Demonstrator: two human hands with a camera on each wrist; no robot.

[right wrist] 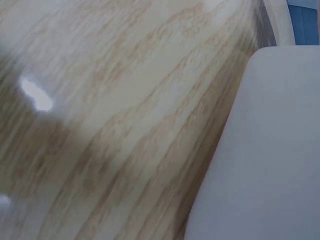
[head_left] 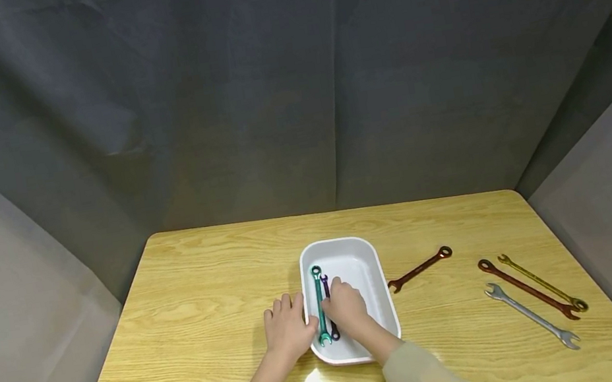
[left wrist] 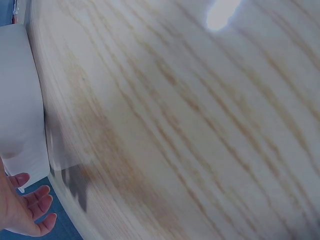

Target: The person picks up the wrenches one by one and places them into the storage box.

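A white tray (head_left: 376,273) stands on the wooden table. Inside it, a green combination wrench (head_left: 320,302) lies lengthwise along the left wall. Just right of that lies a darker purple combination wrench (head_left: 325,281). My right hand (head_left: 350,307) reaches into the tray and pinches the purple wrench near its middle; the fingertips are partly hidden. With its thumb over the left rim and its other fingers outside, my left hand (head_left: 288,328) holds the tray. The left wrist view shows those fingers (left wrist: 42,205) loosely bent beside the tray's wall. In the right wrist view the right hand is out of sight.
Right of the tray lies a dark red wrench (head_left: 420,269). Farther right are another red wrench (head_left: 528,289), a yellow wrench (head_left: 539,281) and a silver open-end wrench (head_left: 530,314). Grey curtains (head_left: 248,127) stand behind the table (head_left: 182,317) and at its sides.
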